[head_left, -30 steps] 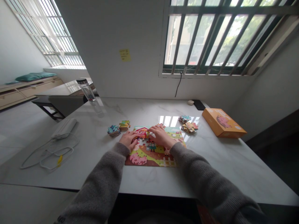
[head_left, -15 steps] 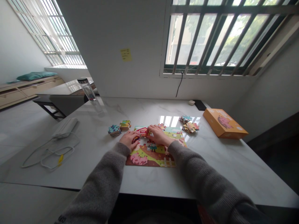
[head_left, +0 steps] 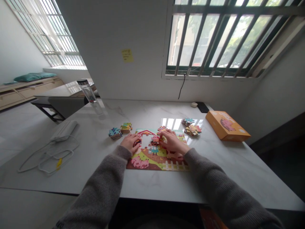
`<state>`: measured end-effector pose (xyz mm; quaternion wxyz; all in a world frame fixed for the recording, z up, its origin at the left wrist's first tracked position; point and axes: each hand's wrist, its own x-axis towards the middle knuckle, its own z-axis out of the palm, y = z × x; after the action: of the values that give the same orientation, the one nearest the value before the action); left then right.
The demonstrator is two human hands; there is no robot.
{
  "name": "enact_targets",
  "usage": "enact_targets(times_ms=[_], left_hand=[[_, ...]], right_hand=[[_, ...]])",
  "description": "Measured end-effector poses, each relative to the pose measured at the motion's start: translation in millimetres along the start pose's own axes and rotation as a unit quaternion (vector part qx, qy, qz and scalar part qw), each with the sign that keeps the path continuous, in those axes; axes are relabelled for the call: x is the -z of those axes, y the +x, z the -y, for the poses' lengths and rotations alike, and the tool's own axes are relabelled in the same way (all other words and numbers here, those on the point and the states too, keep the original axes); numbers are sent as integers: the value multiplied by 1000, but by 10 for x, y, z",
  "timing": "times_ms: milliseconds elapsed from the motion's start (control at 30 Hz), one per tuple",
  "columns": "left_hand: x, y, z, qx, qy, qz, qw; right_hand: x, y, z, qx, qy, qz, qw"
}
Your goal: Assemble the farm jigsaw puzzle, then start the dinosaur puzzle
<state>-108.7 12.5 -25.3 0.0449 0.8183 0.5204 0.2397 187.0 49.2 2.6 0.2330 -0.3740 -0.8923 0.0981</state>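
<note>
One white, marble-patterned table [head_left: 157,186] is spanning the lower view. Near its front edge, a farm-scene jigsaw puzzle [head_left: 154,160] is lying flat, its long axis running left to right; the printed red barn [head_left: 145,132] is pointing its roof away from the person, while the pink pig [head_left: 140,163] is lining the near edge. Well apart to the right, an orange box [head_left: 227,126] is resting askew. Over the puzzle, the left hand [head_left: 130,141] is curling its fingers at the barn's left side; one cannot tell whether they are grasping a piece. The right hand [head_left: 172,141] is bending its fingers over the barn's right side, and whether they are pinching anything is not showing. Beside the puzzle's far left corner, a blue stack [head_left: 115,133] and a green-and-yellow stack [head_left: 126,127] of pieces are sitting close together; beside the far right corner, an orange-yellow stack [head_left: 193,130] and a pale blue stack [head_left: 187,121] are doing likewise. Between the hands, a white gap [head_left: 145,141] is showing.
</note>
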Motion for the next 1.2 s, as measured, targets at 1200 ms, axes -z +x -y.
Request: enact_targets(times_ms=[1200], left_hand=[[-27, 480, -334, -44, 50, 75, 995]], right_hand=[[-58, 4, -129, -10, -72, -17, 997]])
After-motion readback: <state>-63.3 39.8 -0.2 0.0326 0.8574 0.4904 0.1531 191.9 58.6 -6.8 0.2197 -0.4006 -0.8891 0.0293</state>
